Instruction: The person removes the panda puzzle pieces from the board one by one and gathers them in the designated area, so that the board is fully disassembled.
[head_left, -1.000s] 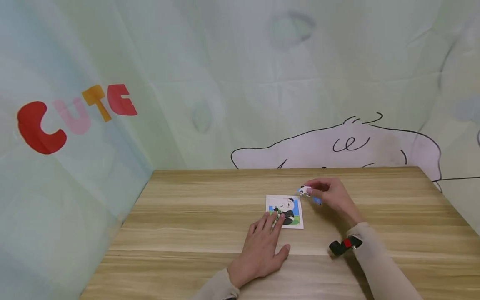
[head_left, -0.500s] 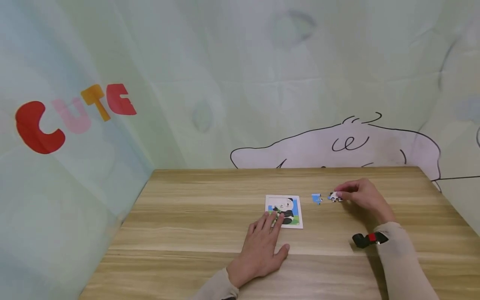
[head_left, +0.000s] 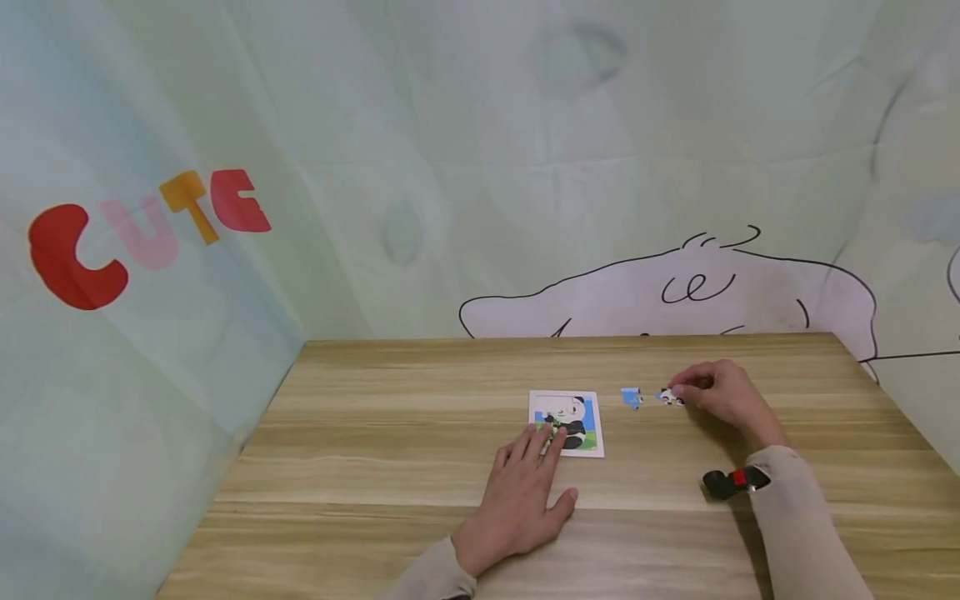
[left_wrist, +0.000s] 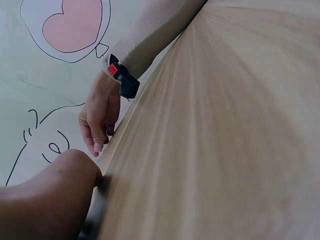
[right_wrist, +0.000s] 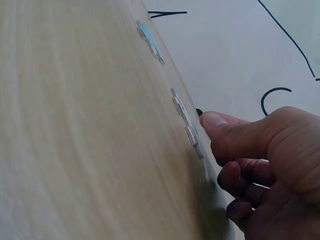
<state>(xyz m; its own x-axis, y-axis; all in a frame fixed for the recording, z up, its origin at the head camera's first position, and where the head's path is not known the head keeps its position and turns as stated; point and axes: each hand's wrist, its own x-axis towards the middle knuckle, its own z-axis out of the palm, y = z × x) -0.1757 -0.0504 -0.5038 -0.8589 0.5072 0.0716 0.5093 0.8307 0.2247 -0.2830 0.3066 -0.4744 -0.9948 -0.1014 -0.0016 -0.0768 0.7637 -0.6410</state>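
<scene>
From the head view, a pale printed cloth hangs behind a wooden counter [head_left: 420,483], where the left hand [head_left: 517,500] lies flat, fingers straight and slightly spread, on the lower-left corner of the panda puzzle board [head_left: 567,423], while the right hand [head_left: 723,400] sets its curled fingertips to a panda piece [head_left: 670,397] just right of a loose blue piece [head_left: 632,397]. The left wrist view shows little beyond the far hand [left_wrist: 100,120] at the counter's edge. In the right wrist view the thumb [right_wrist: 235,137] touches the flat piece [right_wrist: 187,122] (whether it is truly pinched I cannot tell), so it may slide away if nudged.
</scene>
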